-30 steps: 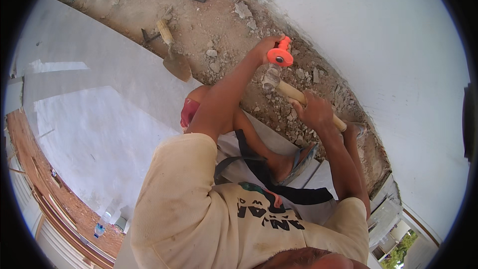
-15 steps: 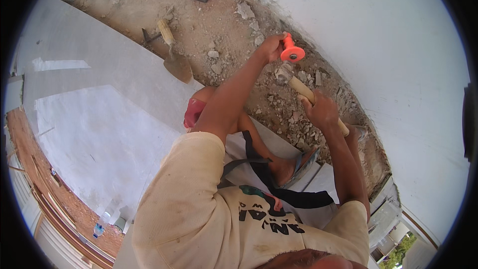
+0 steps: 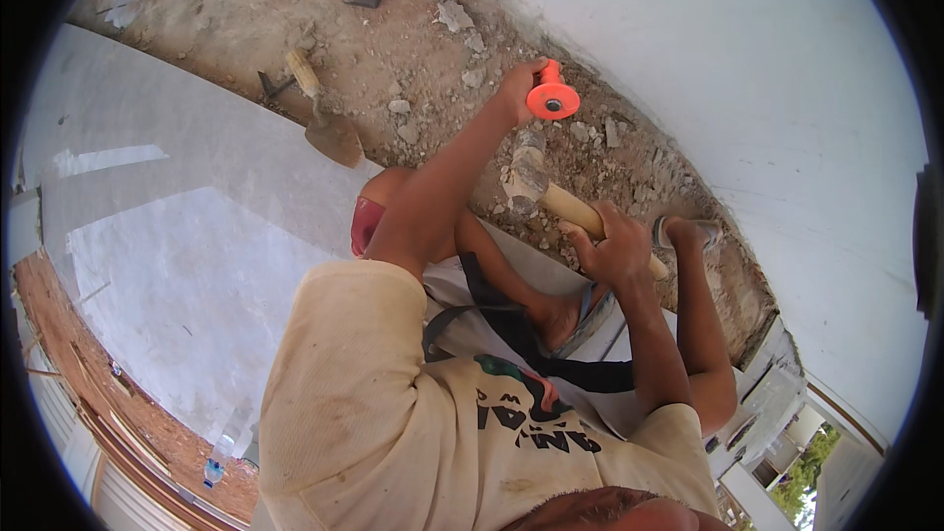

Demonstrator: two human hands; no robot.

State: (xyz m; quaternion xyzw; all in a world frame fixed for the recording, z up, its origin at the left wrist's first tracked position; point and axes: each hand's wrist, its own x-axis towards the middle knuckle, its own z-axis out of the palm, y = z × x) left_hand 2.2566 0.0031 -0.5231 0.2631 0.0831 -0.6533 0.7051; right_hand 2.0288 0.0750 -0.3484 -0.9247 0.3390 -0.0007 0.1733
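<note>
My left hand [image 3: 518,90] is closed around a chisel with an orange hand guard [image 3: 552,100], held over a strip of broken earth and rubble [image 3: 413,59] beside a white wall [image 3: 747,88]. My right hand [image 3: 618,243] grips the wooden handle of a hammer [image 3: 573,210]. Its grey metal head [image 3: 526,172] hangs a little below the orange guard, apart from it. The chisel's tip is hidden by my hand.
A trowel with a wooden handle [image 3: 323,116] lies on the dirt at the edge of the grey tiled floor [image 3: 177,236]. Loose rubble chunks [image 3: 454,16] lie scattered. My bent legs and a sandalled foot [image 3: 570,315] are below. A plastic bottle [image 3: 216,457] lies lower left.
The hammer head has drawn back from the orange guard and dropped slightly lower. The left hand with the chisel has stayed almost in place.
</note>
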